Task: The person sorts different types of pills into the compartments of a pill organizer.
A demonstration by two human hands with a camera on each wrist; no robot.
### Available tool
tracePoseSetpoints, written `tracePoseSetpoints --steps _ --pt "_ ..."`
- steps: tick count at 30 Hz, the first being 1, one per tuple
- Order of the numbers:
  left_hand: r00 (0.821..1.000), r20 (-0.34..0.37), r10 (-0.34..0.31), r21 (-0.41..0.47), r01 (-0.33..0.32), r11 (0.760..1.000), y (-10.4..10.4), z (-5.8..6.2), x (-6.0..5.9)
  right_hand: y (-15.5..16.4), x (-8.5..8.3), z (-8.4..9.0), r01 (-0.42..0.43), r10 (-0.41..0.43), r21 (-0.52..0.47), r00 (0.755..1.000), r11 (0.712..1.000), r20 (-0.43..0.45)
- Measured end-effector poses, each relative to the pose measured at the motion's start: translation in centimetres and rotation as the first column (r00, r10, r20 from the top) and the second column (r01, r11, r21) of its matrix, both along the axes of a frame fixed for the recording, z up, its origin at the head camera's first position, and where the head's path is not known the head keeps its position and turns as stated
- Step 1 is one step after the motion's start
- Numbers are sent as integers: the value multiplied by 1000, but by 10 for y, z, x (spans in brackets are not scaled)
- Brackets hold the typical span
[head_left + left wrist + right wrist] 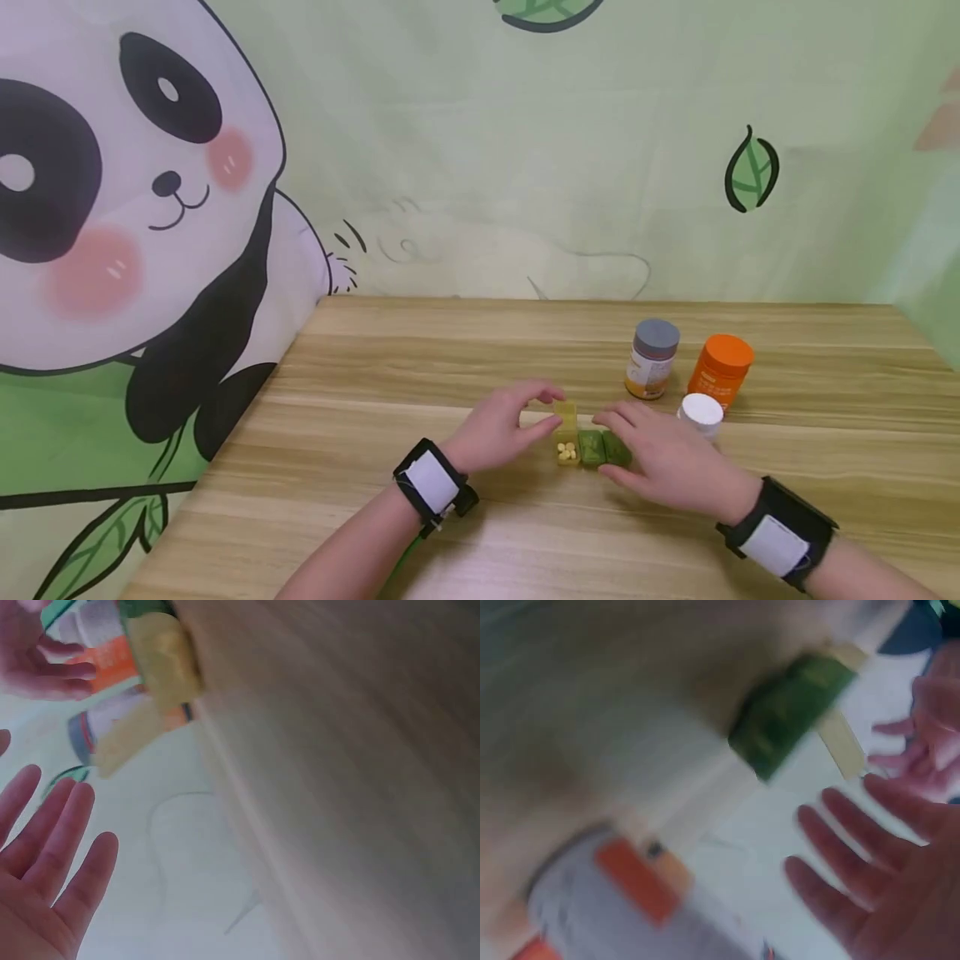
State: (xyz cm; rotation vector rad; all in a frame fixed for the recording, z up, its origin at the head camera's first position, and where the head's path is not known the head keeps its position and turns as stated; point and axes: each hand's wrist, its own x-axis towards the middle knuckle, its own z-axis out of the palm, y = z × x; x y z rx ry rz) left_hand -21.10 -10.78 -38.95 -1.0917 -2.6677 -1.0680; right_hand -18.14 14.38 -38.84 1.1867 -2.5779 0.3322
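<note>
- While both hands are hovering at a small pill box, the table [375, 517] is carrying everything, its bare wood spreading out on all sides of them and giving a flat base for fiddly work.
- Behind the table a panda backdrop [112, 208] is hanging, well beyond the fingertips and playing no part in the handling.
- Just past the right hand [667, 462], three bottles are standing upright and apart from the box, seemingly parked within easy reach: a grey-capped one [652, 358], an orange one [720, 371], and a white-capped one [701, 414] sitting nearest the knuckles.
- That right hand is lying palm down with fingers straight and loosely spread, covering the green end of the box, probably steadying it; the wrist view is showing no grip on anything.
- Opposite it, the left hand [498, 429] is arching over the yellow end, fingers relaxed and fairly wide, thumb tip just beside the lid; I am judging it as touching at most, not pinching.
- Between the two hands the pill box [588, 446] is resting flat on the wood, green cells closed.
- At the left fingertips the yellow lid [564, 412] is standing open and tilted back.
- Under that lid, small yellow pills [567, 452] are lying in the open cell.
</note>
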Motion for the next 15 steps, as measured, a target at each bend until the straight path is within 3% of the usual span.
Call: tracePoseSetpoints --steps 3,7,12,15 --pt "995 93 23 -45 -19 999 1 -7 -7 -9 -3 -11 48 -52 77 997 996 54" --pt "988 156 16 -125 4 992 2 -12 -12 -12 -8 -20 75 -84 93 992 993 93" --pt "987 158 6 -193 25 981 4 -10 -12 -11 -13 -21 82 -98 114 985 990 145" --pt "992 123 -5 -214 32 976 4 -8 -11 -12 -15 -19 82 -102 125 981 989 164"
